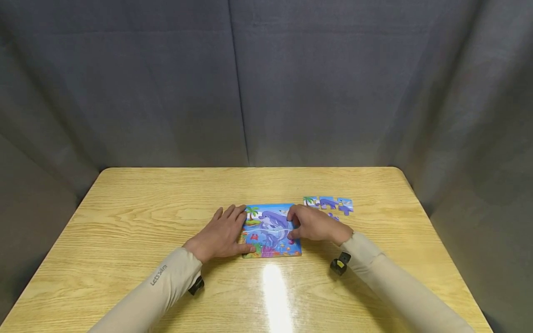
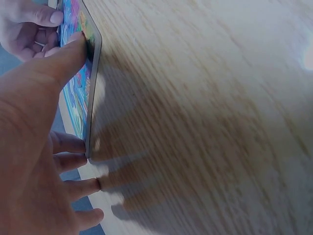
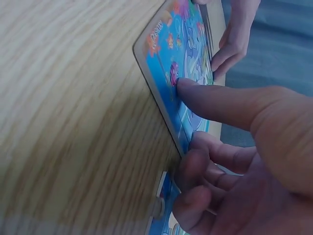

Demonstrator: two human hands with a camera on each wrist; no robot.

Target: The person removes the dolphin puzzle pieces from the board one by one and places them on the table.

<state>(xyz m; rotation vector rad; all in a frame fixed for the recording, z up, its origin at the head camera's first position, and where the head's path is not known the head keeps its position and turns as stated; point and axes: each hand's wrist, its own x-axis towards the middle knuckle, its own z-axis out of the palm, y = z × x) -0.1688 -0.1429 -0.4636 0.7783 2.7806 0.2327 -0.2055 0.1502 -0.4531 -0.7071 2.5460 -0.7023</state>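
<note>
A jigsaw puzzle of dolphins in the sea (image 1: 270,224) lies flat in a thin board at the middle of the table. My left hand (image 1: 222,233) is spread along its left side. Its thumb rests on the lower left of the picture, and its straight fingers reach past the upper left corner. On the right side, my right hand (image 1: 314,224) has its thumb and curled forefinger around a puzzle piece (image 3: 168,95) at the puzzle's edge. The thumb presses on the picture close to a pink fish. Part of that piece is hidden by the fingers.
Several loose puzzle pieces (image 1: 327,202) lie at the back right, behind my right hand, showing a palm tree and dolphin parts. The wooden table (image 1: 166,189) ends at a grey curtain (image 1: 166,92). A bright reflection shows on the wood in front.
</note>
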